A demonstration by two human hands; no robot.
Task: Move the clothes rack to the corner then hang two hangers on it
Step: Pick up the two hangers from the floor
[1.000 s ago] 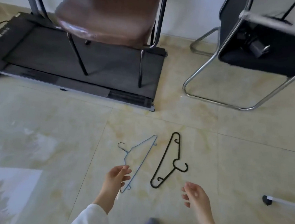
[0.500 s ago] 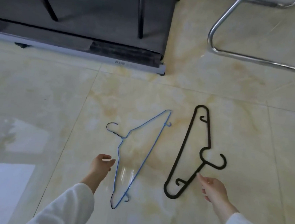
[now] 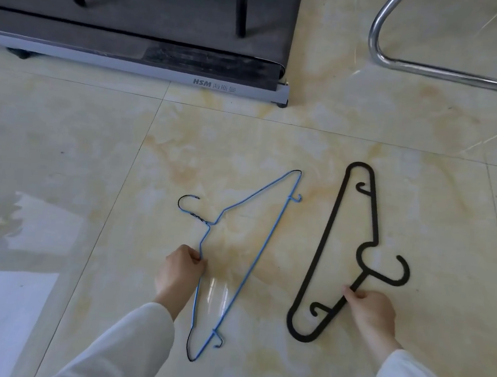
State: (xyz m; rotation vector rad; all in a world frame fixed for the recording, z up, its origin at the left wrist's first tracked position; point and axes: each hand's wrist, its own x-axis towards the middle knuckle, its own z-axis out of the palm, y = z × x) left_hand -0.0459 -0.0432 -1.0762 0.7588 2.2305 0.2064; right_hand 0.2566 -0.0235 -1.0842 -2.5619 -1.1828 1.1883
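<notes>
Both hangers lie flat on the tiled floor [image 3: 276,136] before me. My left hand [image 3: 181,269], open half a second ago, now pinches the blue wire hanger [image 3: 273,238] below its neck; my right hand [image 3: 371,313] has closed on the black plastic hanger [image 3: 326,243] arm. Neither is lifted. Rack not in view; pickup stage reached

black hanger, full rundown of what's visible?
The black hanger lies flat on the tiled floor, to the right of the blue wire hanger. It looks like thick matte plastic: a long closed loop with two small inner hooks and an open top hook pointing right. The right hand pinches its sloped bar below the neck. It is not yet lifted.
</notes>
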